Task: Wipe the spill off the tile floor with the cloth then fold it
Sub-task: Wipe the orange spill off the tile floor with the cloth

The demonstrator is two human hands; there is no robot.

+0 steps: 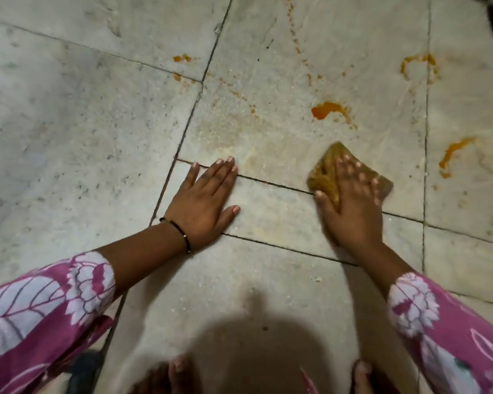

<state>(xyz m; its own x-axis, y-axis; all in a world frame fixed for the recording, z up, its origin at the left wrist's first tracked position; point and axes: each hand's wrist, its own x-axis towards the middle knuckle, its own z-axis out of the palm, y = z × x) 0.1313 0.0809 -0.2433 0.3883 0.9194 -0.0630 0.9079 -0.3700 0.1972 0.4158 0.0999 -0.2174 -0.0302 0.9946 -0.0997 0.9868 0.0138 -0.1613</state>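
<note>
The pale, speckled tile floor (pixel 77 115) has dark grout lines. Orange spill (pixel 326 110) lies in blots and trails across the far right tiles. The stained cloth (pixel 323 170) lies flat at right, under the right hand (pixel 350 200); the left hand (pixel 205 200) rests palm-down at centre, well apart.

Your cloth (pixel 329 166) is lying bunched and stained orange-brown on the pale tile floor (pixel 97 123). The orange spill (pixel 323 110) is sitting just beyond it, with streaks and droplets trailing farther out.
</note>
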